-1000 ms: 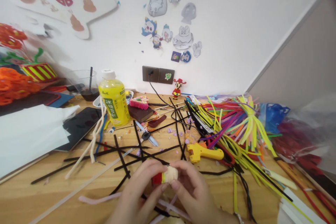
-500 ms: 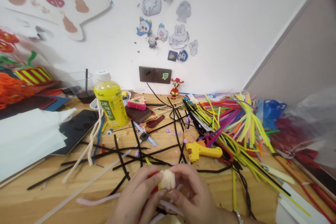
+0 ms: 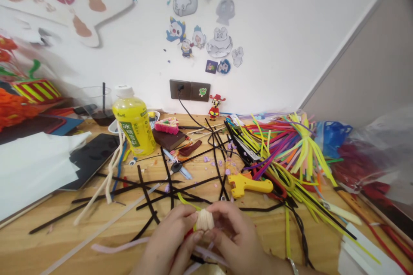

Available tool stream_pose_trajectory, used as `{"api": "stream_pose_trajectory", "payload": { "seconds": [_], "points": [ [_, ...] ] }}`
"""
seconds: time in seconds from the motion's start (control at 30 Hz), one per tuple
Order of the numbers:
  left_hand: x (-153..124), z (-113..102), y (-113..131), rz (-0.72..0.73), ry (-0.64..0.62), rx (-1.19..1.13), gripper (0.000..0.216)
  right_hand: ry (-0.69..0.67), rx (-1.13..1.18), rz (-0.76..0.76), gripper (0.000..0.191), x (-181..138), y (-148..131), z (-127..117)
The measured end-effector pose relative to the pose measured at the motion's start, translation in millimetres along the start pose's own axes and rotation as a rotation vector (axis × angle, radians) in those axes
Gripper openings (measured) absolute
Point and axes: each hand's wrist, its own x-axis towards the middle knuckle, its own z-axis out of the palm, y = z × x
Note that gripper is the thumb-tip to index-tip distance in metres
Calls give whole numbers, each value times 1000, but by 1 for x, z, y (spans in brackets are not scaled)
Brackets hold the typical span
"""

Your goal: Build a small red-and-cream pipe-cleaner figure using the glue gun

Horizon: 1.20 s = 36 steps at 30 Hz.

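Between both hands is a small cream-coloured coil of pipe cleaner (image 3: pixel 205 220), wound in close turns. My left hand (image 3: pixel 172 237) pinches its left side, where bits of red and yellow show behind the fingers. My right hand (image 3: pixel 234 234) grips the right side with thumb and fingers, and a bracelet sits on that wrist. Part of the piece is hidden by the fingers. Under and around the hands lie pale lilac strips and black pipe cleaners (image 3: pixel 146 193). A yellow tool (image 3: pixel 250 184) with a handle rests just beyond my right hand.
A bottle of yellow drink (image 3: pixel 135 124) stands at left, with cream pipe cleaners (image 3: pixel 109 176) before it. At right lies a large heap of coloured pipe cleaners (image 3: pixel 290 146) with scissors (image 3: pixel 247 148). A small red-hatted figure (image 3: pixel 215 107) stands by the wall.
The view has shifted slightly. The left fingers have moved a little on the cream coil, and less red shows beside it. Both hands still hold it.
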Motion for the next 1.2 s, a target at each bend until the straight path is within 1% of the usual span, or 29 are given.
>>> {"api": "stream_pose_trajectory", "payload": {
  "seconds": [0.17,0.27,0.37,0.5,0.6,0.73,0.83,0.97,1.2],
  "points": [
    [3,-2,4,3,15,32,14,29,123,83,18,1,0,3],
    [3,-2,5,26,15,37,14,17,232,124,20,1,0,4],
    [1,1,1,71,10,70,17,9,308,171,22,0,-1,5],
    [-3,7,-8,123,69,187,27,50,355,234,26,3,-3,6],
    [-2,8,-12,130,63,210,25,66,389,238,30,5,-4,6],
    [1,6,-9,48,50,175,19,13,370,206,33,5,-5,6],
    [2,4,-5,-8,63,146,17,-14,322,202,34,4,-5,6],
    [1,4,-2,9,89,124,16,13,292,239,31,4,-4,6],
    [-1,3,-5,77,63,195,20,8,304,248,33,4,-5,7]
  ]
}}
